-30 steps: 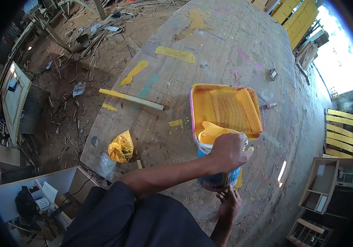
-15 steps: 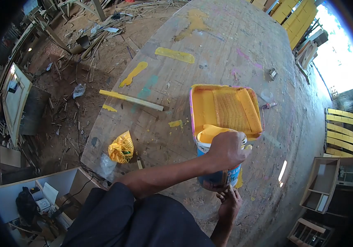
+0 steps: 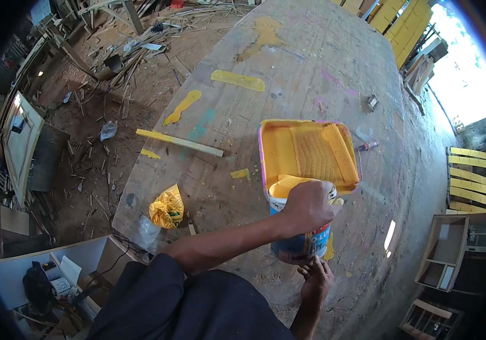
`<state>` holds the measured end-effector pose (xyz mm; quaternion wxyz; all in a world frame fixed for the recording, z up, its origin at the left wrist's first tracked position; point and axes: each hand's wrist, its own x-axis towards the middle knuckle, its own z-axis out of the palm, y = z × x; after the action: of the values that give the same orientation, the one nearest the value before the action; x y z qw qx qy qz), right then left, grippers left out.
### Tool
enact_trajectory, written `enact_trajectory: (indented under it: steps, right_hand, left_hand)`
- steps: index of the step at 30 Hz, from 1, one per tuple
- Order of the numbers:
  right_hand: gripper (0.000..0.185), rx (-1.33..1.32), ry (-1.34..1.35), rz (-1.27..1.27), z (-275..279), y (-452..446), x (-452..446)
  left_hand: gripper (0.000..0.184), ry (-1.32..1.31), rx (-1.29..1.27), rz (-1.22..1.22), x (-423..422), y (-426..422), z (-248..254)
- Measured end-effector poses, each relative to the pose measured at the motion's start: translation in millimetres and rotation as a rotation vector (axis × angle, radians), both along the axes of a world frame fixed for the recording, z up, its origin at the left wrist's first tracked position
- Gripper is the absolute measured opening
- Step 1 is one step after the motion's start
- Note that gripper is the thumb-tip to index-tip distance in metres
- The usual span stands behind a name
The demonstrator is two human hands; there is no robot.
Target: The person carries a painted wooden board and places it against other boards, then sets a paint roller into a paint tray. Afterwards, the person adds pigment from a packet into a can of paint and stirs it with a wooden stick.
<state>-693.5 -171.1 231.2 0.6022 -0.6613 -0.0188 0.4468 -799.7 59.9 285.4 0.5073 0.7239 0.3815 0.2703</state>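
Note:
The blue-and-white paint bucket [image 3: 295,246] stands against the near edge of a tray [image 3: 261,161] coated in yellow-orange paint. Yellow paint [image 3: 286,186] shows at the bucket's mouth; whether it is flowing into the tray I cannot tell. My left hand [image 3: 311,208] is closed on the bucket's rim, covering part of the opening. Low on the bucket's near side, my right hand [image 3: 317,279] grips its bottom edge with curled fingers. Inside the tray, a paint-covered strip [image 3: 340,154] lies along the right side.
On the wooden table [image 3: 243,119] are a half-yellow stick [image 3: 179,143], a crumpled yellow bag [image 3: 167,208], clear plastic [image 3: 148,231] and a small metal piece [image 3: 373,102]. An open wooden box [image 3: 104,255] is at lower left. Yellow slats [image 3: 468,184] stand at right.
The yellow paint shape at the bucket's mouth reaches less far over the tray than a second ago. Both hands keep their hold, and the view has shifted slightly.

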Motion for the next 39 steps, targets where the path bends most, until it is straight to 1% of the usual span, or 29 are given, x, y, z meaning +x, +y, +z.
enact_trajectory:
  steps: [2, 7, 9, 10, 12, 13, 14, 15, 18, 22, 24, 25, 27, 29, 31, 32, 33, 34, 35, 36, 38, 39]
  right_hand:
    - [0.015, 0.004, 0.013, 0.004, -3, -2, 2]
    - [0.019, 0.014, 0.031, 0.012, -17, -13, 7]
    - [0.029, 0.051, 0.049, 0.048, -29, -18, 9]
    - [0.029, 0.056, 0.051, 0.047, -36, -19, 9]
    - [0.026, 0.012, 0.149, -0.092, -39, -9, -1]
    - [0.026, 0.019, 0.15, -0.091, -52, -12, 0]
    - [0.029, 0.059, 0.187, -0.073, -73, -16, 3]
    - [0.033, 0.1, 0.224, -0.056, -79, -15, 3]
    - [0.038, 0.198, 0.215, -0.115, -81, -15, -9]
    - [0.039, 0.196, 0.274, -0.14, -98, -25, -13]
    - [0.039, 0.236, 0.334, -0.076, -112, -29, -14]
    - [0.039, 0.303, 0.365, -0.052, -119, -32, -15]
    - [0.039, 0.271, 0.364, -0.076, -112, -32, -23]
    - [0.039, 0.236, 0.367, -0.102, -115, -35, -24]
    - [0.04, 0.188, 0.37, -0.063, -129, -47, -22]
    - [0.04, 0.177, 0.389, -0.05, -127, -49, -25]
    - [0.04, 0.156, 0.374, -0.038, -124, -49, -28]
    - [0.041, 0.136, 0.358, -0.022, -122, -48, -31]
    - [0.043, 0.177, 0.326, 0.066, -125, -52, -32]
    - [0.043, 0.17, 0.342, 0.084, -130, -51, -32]
    - [0.048, 0.191, 0.302, 0.223, -136, -49, -35]
    - [0.05, 0.229, 0.268, 0.265, -122, -39, -47]
  left_hand:
    - [0.038, -0.012, 0.033, 0.012, 1, -3, -1]
    - [0.038, -0.023, 0.021, 0.008, 0, -13, 5]
    - [0.038, -0.032, 0.009, -0.001, -3, -19, 13]
    - [0.038, -0.049, -0.003, -0.002, -5, -24, 16]
    - [0.037, -0.063, -0.008, -0.004, -7, -28, 25]
    - [0.038, -0.071, -0.018, -0.015, -7, -31, 30]
    - [0.038, -0.079, -0.026, -0.024, -7, -32, 34]
    - [0.038, -0.08, -0.016, -0.023, -6, -33, 34]
    - [0.038, -0.111, 0.06, -0.009, -2, -35, 37]
    - [0.041, -0.083, 0.015, -0.08, -8, -52, 48]
    - [0.041, -0.079, -0.006, -0.104, -12, -62, 52]
    - [0.041, -0.063, 0.01, -0.11, -13, -67, 52]
    - [0.041, -0.042, 0.029, -0.116, -19, -74, 52]
    - [0.038, -0.032, -0.032, -0.136, -27, -80, 49]
    - [0.039, -0.051, -0.077, -0.13, -36, -88, 47]
    - [0.04, -0.078, -0.122, -0.121, -43, -93, 45]
    - [0.04, -0.061, -0.129, -0.099, -50, -98, 44]
    - [0.039, -0.102, -0.121, -0.068, -56, -102, 44]
    - [0.038, -0.144, -0.111, -0.038, -63, -105, 45]
    - [0.038, -0.131, -0.114, -0.016, -72, -108, 48]
    - [0.032, -0.084, -0.227, -0.029, -91, -110, 54]
    - [0.032, -0.081, -0.227, -0.011, -99, -111, 54]
